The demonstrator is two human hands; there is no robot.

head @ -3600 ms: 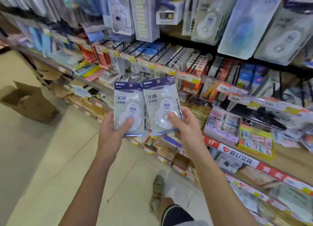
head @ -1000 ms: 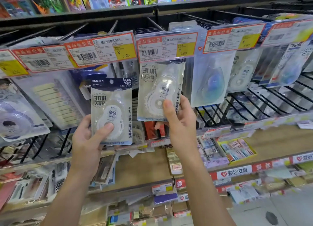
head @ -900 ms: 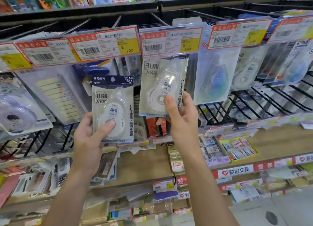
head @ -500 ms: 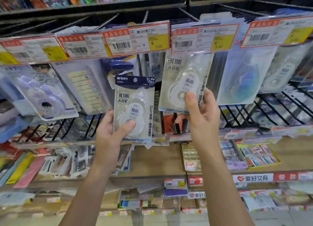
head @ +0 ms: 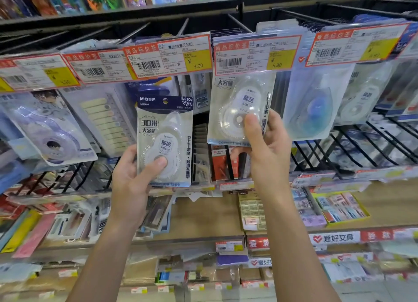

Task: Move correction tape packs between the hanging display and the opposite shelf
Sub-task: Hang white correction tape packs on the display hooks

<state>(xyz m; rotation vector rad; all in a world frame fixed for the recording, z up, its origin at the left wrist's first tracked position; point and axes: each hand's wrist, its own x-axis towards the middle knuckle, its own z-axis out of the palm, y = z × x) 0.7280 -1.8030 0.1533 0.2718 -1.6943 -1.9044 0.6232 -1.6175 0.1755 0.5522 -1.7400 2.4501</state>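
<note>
Here the hanging display (head: 294, 14) fills the upper half of the view: black pegs jutting out from a dark back rail, each ending in a red-and-yellow price tag. Below it runs a wooden shelf (head: 203, 215) with flat stationery lying on it and a small yellow tray (head: 339, 209) of erasers to the right.

On the pegs hang blister packs. At far left is a purple tape pack (head: 49, 130) with a cartoon figure, next to it a card of sticky tabs (head: 106, 120), and at right a blue tape pack (head: 314, 107).

The left hand (head: 131, 184) holds one correction tape pack (head: 165, 141) upright in front of the display, below the 3.00 tag (head: 167, 57). Its dark header with the peg hole is free of any peg. The thumb presses on the clear blister over the tape wheel, and the other fingers are curled behind the card, so the pack is pinched between them.

The right hand (head: 269, 157) holds a second pack (head: 239, 107) higher up, its top edge tucked behind the 5.80 tag (head: 255, 55). Whether that pack is on the peg I cannot tell. The thumb lies on the blister beside the wheel hub, with the fingers curled round the pack's right edge and back, pinching it.
</note>
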